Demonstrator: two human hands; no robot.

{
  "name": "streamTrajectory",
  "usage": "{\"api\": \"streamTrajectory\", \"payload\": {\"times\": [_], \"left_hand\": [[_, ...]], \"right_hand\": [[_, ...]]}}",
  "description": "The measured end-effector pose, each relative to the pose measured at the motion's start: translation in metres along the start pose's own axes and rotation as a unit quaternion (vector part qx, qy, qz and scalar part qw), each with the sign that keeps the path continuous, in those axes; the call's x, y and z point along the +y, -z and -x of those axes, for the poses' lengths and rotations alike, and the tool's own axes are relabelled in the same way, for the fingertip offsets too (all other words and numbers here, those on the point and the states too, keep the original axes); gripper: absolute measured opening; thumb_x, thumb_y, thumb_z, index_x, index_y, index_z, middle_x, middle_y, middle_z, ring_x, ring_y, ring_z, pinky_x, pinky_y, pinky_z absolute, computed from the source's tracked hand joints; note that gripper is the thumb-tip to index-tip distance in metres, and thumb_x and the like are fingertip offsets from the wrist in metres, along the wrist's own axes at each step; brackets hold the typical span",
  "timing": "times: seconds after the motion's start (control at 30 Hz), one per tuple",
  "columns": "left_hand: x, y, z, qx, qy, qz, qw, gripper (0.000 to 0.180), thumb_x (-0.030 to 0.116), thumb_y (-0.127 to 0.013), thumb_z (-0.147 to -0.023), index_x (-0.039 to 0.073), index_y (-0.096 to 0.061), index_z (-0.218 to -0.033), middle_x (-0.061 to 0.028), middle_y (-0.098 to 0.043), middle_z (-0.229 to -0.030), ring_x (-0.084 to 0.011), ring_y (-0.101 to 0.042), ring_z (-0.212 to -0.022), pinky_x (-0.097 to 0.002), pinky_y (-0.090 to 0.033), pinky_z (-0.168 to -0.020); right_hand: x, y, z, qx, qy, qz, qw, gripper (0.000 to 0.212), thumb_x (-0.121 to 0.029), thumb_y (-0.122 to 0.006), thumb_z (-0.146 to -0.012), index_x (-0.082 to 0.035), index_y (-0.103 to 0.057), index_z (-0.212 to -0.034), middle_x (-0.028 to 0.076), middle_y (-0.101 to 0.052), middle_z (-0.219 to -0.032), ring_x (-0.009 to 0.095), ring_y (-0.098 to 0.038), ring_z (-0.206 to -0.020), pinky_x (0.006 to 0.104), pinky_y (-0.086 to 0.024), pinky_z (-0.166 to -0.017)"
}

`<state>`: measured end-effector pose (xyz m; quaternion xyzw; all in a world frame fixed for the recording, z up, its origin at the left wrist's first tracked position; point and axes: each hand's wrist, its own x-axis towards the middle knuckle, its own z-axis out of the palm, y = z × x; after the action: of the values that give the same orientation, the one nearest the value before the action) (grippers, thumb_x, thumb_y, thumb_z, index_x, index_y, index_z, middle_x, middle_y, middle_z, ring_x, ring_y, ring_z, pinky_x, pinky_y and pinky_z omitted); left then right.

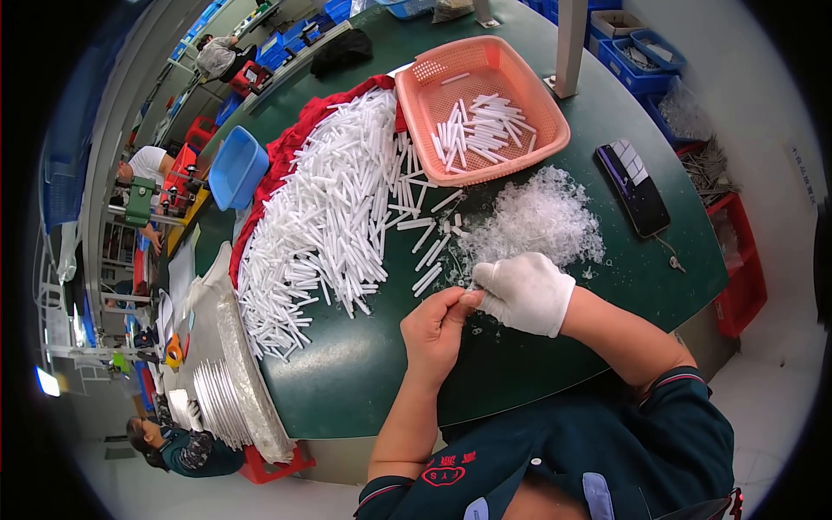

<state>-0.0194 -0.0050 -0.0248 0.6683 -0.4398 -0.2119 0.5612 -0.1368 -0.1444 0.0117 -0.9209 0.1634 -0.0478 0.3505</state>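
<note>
left hand (436, 328) bare, fingertips pinched on small white piece | right hand (526, 292) gloved, fingers closed, touching it | white tubes (325, 221) just beyond

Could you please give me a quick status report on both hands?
Left hand bare, right hand gloved, pinching together over the green table. Item between them too small to tell. White tubes piled beside.

My green bench (364, 381) stands on a pale floor (771, 390). Blue bins (637, 61) line the far right wall. Red crates (745, 277) sit beside me.
</note>
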Motion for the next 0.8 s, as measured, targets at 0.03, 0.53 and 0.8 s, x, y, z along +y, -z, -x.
{"api": "streamTrajectory", "payload": {"times": [0.03, 0.53, 0.8], "left_hand": [[0.000, 0.000, 0.000, 0.000, 0.000, 0.000, 1.000, 0.012, 0.010, -0.065, -0.089, -0.001, -0.068, -0.093, -0.0005, -0.060, -0.071, -0.0061, -0.050, -0.060, -0.0199, -0.040, -0.054], [-0.004, 0.000, 0.000, 0.004, -0.010, -0.013, 1.000, 0.013, 0.010, -0.064, -0.090, -0.002, -0.067, -0.094, 0.0000, -0.060, -0.071, -0.0060, -0.050, -0.061, -0.0199, -0.041, -0.055], [-0.011, 0.005, 0.000, 0.023, -0.023, 0.036, 0.999, 0.009, 0.001, -0.063, -0.089, -0.003, -0.063, -0.097, -0.0046, -0.064, -0.083, -0.0085, -0.057, -0.069, -0.0209, -0.047, -0.064]], "right_hand": [[-0.001, 0.001, 0.000, -0.002, -0.004, -0.004, 1.000, 0.027, -0.033, -0.053, -0.090, -0.006, -0.057, -0.087, 0.017, -0.063, -0.069, 0.039, -0.063, -0.071, 0.0483, -0.050, -0.066], [-0.003, 0.001, -0.001, -0.015, -0.017, -0.004, 1.000, 0.027, -0.033, -0.053, -0.090, -0.006, -0.057, -0.087, 0.017, -0.062, -0.070, 0.039, -0.063, -0.071, 0.0480, -0.050, -0.066], [0.006, -0.004, 0.000, 0.025, 0.018, -0.053, 0.998, 0.033, -0.036, -0.053, -0.091, -0.004, -0.055, -0.085, 0.017, -0.061, -0.069, 0.039, -0.062, -0.070, 0.0476, -0.049, -0.064]]}}
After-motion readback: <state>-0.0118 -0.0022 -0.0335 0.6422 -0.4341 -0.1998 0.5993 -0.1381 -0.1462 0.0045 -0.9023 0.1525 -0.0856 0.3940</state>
